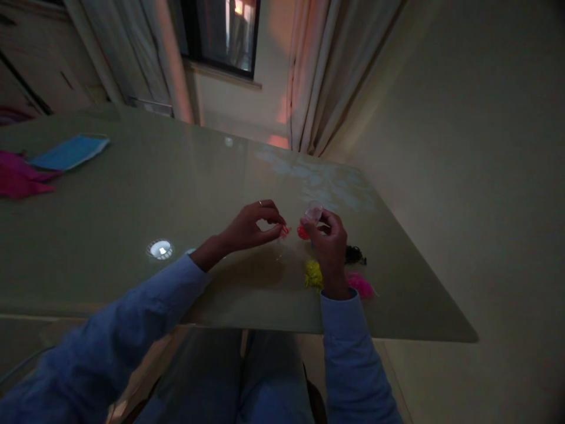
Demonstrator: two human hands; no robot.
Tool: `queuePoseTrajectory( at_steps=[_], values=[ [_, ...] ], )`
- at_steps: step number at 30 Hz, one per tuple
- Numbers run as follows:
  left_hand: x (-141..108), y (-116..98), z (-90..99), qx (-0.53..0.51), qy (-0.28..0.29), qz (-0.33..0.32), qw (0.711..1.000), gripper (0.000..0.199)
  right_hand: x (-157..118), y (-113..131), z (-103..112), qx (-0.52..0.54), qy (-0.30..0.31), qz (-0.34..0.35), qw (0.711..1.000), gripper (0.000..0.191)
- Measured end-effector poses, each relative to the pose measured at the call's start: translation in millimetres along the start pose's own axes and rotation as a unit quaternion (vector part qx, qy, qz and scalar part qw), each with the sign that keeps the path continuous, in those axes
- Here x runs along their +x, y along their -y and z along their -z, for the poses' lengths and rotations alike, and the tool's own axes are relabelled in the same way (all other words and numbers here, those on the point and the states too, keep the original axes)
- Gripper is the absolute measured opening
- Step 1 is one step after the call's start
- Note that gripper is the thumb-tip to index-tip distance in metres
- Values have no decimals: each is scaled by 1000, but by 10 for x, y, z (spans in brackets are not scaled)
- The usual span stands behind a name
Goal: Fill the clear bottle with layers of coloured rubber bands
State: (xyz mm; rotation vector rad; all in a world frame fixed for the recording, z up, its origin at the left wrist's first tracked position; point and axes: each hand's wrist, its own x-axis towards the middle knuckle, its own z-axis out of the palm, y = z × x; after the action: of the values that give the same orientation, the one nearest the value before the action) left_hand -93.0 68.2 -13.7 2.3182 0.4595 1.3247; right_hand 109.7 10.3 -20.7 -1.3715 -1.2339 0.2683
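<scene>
Pinching a small red strand (285,230) between thumb and fingertip, the left hand (249,227) is over the table (410,294); the right hand (330,238) grips a clear cup (314,211) by its side, just beside a red bundle (302,232). The cup looks light, stiff and smooth – perhaps slippery, so best held by its wall. The strand seems soft and nearly weightless – best nipped at one end. A yellow bundle (313,275) lies near the right wrist.
</scene>
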Motion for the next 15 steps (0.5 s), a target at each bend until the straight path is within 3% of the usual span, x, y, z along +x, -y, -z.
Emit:
queuePoseTrajectory(
  at_steps=[3, 7, 15],
  values=[
    [56, -18, 136, 32, -61, 15, 998, 13, -16, -4, -12, -17, 13, 34, 999, 39],
    [80, 19, 213, 82, -92, 15, 992, 15, -38, 15, -24, -59, 32, 93, 993, 31],
    [37, 52, 150, 205, -37, -82, 975, 13, -67, 2, -53, -149, 63, 171, 972, 24]
  ],
)
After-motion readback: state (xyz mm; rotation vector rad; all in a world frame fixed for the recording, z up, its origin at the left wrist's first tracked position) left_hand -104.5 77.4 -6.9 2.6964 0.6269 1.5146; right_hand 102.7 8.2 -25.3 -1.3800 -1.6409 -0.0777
